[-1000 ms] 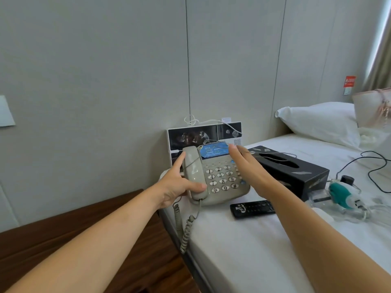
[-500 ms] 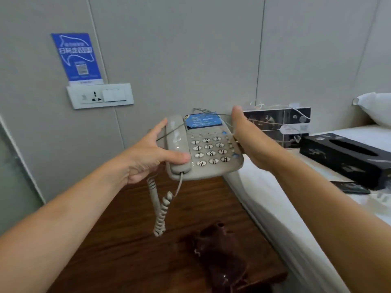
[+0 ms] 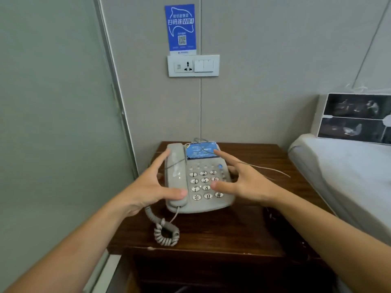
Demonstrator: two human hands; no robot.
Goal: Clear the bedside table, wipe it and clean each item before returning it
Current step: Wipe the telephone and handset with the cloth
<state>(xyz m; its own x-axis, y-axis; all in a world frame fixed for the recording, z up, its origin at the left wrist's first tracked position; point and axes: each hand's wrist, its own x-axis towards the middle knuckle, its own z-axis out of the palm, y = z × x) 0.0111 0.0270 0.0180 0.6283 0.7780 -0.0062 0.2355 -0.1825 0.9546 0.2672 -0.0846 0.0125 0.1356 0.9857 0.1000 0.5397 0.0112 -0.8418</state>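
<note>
Both hands, left hand [image 3: 148, 187] and right hand [image 3: 241, 182], flanked the telephone [image 3: 198, 180] with fingers spread, gripping nothing; it sat on the bedside table [image 3: 243, 233], long axis running away toward the wall, equally near either hand.

Beige corded phone [image 3: 198, 178] sits on the dark wood desk [image 3: 254, 233], left hand [image 3: 148, 191] and right hand [image 3: 243, 182] spread-fingered at its sides.

Grey panelled wall [image 3: 264, 81] with socket plate [image 3: 193, 65]; white bed [image 3: 347, 166] rightward.
</note>
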